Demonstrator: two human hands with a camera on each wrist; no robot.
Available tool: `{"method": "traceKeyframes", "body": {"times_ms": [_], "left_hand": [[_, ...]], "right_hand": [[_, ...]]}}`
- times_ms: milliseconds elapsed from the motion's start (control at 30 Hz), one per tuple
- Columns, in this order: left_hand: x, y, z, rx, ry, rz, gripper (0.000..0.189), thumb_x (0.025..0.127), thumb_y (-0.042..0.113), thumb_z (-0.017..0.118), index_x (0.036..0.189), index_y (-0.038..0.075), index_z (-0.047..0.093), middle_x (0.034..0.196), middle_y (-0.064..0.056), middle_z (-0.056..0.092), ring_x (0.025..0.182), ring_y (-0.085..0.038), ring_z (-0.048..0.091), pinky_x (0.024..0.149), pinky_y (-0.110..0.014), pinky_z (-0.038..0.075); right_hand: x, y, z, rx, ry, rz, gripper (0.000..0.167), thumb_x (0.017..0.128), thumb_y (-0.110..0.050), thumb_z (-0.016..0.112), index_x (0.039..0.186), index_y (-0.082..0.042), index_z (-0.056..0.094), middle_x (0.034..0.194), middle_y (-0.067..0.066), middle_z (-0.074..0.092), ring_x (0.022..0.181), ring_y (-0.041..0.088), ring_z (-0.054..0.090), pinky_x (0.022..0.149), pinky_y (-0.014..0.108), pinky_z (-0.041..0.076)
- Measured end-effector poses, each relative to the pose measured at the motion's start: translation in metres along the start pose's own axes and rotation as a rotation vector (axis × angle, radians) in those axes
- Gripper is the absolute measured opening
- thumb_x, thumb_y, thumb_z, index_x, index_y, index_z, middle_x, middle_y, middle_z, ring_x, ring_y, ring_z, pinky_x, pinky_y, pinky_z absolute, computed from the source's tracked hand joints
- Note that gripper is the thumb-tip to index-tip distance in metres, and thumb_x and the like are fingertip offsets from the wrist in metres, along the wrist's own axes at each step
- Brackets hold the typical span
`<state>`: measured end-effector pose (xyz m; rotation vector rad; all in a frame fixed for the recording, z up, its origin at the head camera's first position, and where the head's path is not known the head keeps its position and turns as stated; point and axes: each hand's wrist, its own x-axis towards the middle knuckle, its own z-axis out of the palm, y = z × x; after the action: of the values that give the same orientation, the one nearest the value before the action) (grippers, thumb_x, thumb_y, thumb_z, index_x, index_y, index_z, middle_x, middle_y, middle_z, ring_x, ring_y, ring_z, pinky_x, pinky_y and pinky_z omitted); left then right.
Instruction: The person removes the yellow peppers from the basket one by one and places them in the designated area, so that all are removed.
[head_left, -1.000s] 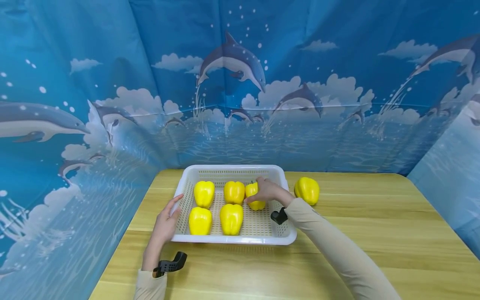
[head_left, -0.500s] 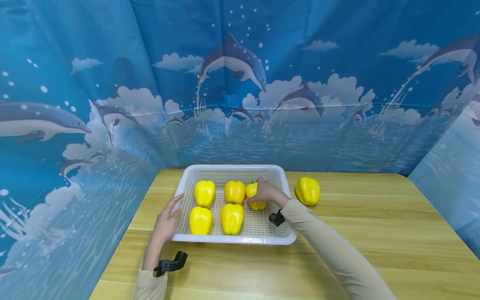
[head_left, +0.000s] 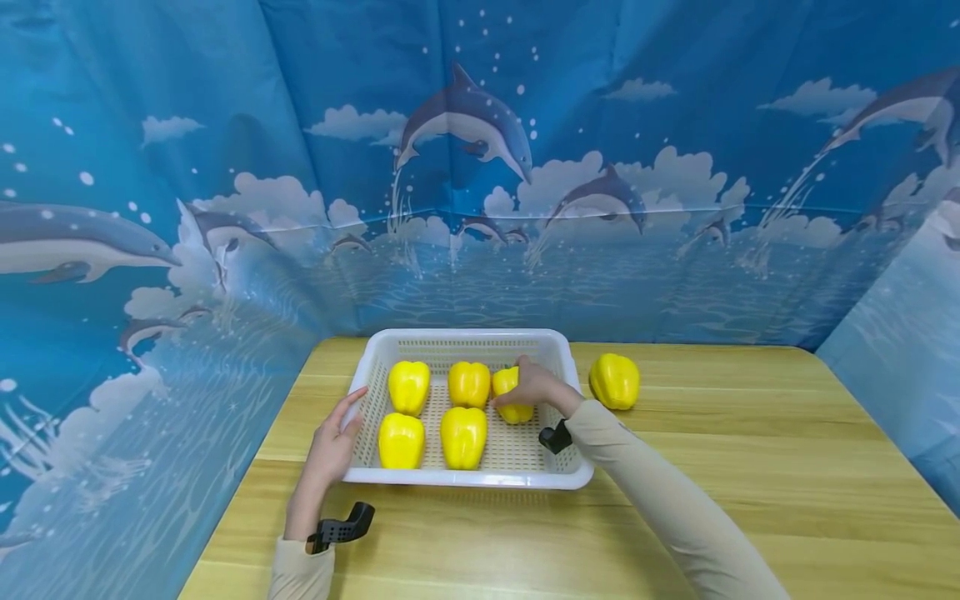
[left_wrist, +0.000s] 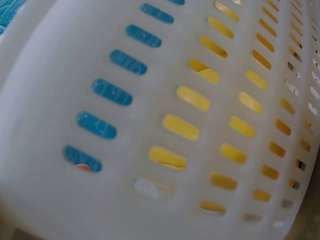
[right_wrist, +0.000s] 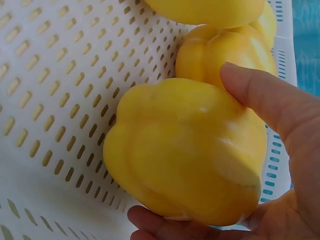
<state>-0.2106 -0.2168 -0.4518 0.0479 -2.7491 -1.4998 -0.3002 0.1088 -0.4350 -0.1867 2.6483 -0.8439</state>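
A white perforated plastic basket (head_left: pixel 480 479) stands on the table with several yellow bell peppers inside. My right hand (head_left: pixel 534 383) reaches into its back right part and grips one yellow bell pepper (head_left: pixel 513 402). In the right wrist view the thumb lies along one side of that bell pepper (right_wrist: pixel 180 150) and the fingers curl under the other. My left hand (head_left: pixel 333 446) rests against the basket's left side, fingers fairly straight at the rim. The left wrist view is filled by the slotted basket wall (left_wrist: pixel 55 75), with yellow showing through the slots.
Another yellow bell pepper (head_left: pixel 615 382) lies on the wooden table (head_left: pixel 720 433) just right of the basket. Inside the basket, a neighbouring bell pepper (head_left: pixel 469 385) sits close left of the held one. A blue dolphin-print curtain (head_left: pixel 480 275) hangs behind the table.
The bell pepper in my right hand has shifted very slightly toward the front right. My left hand and the basket have stayed in place.
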Motion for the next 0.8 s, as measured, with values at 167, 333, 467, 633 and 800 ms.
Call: {"method": "traceKeyframes", "body": {"times_ms": [167, 333, 467, 633, 800], "left_hand": [[0.000, 0.000, 0.000, -0.001, -0.006, -0.002, 0.045, 0.103, 0.017, 0.039, 0.146, 0.025, 0.035, 0.148, -0.020, 0.033, 0.118, -0.039, 0.048, 0.089, -0.054, 0.045], [0.000, 0.000, -0.001, -0.008, -0.008, -0.007, 0.045, 0.103, 0.017, 0.038, 0.146, 0.026, 0.034, 0.148, -0.019, 0.032, 0.118, -0.038, 0.048, 0.089, -0.054, 0.045], [0.000, 0.000, -0.001, -0.013, -0.010, -0.009, 0.045, 0.103, 0.017, 0.038, 0.147, 0.026, 0.034, 0.149, -0.019, 0.031, 0.119, -0.038, 0.047, 0.090, -0.054, 0.044], [0.000, 0.001, -0.001, -0.017, -0.013, -0.009, 0.045, 0.103, 0.016, 0.038, 0.147, 0.025, 0.034, 0.149, -0.019, 0.031, 0.118, -0.038, 0.048, 0.089, -0.053, 0.045], [0.000, 0.001, -0.001, -0.012, -0.009, -0.007, 0.044, 0.103, 0.017, 0.038, 0.146, 0.025, 0.035, 0.148, -0.019, 0.032, 0.117, -0.038, 0.049, 0.089, -0.053, 0.046]], "right_hand": [[-0.003, -0.001, -0.001, 0.003, 0.006, 0.003, 0.089, 0.076, -0.040, 0.078, 0.137, 0.003, 0.029, 0.111, 0.017, 0.055, 0.101, 0.029, 0.054, 0.085, 0.042, 0.046], [-0.007, -0.003, -0.004, 0.018, 0.034, -0.003, 0.089, 0.076, -0.041, 0.078, 0.137, 0.002, 0.031, 0.114, 0.018, 0.054, 0.103, 0.030, 0.054, 0.086, 0.043, 0.046], [-0.011, -0.004, -0.005, 0.023, 0.044, -0.012, 0.089, 0.076, -0.041, 0.078, 0.137, 0.004, 0.030, 0.115, 0.019, 0.053, 0.103, 0.030, 0.053, 0.085, 0.043, 0.046], [-0.015, -0.006, -0.009, 0.033, 0.057, -0.021, 0.091, 0.075, -0.041, 0.079, 0.137, 0.005, 0.029, 0.114, 0.020, 0.054, 0.102, 0.031, 0.054, 0.083, 0.042, 0.047], [-0.019, -0.007, -0.013, 0.042, 0.087, -0.033, 0.094, 0.076, -0.041, 0.078, 0.139, 0.005, 0.027, 0.117, 0.021, 0.053, 0.104, 0.031, 0.054, 0.084, 0.043, 0.047]]}}
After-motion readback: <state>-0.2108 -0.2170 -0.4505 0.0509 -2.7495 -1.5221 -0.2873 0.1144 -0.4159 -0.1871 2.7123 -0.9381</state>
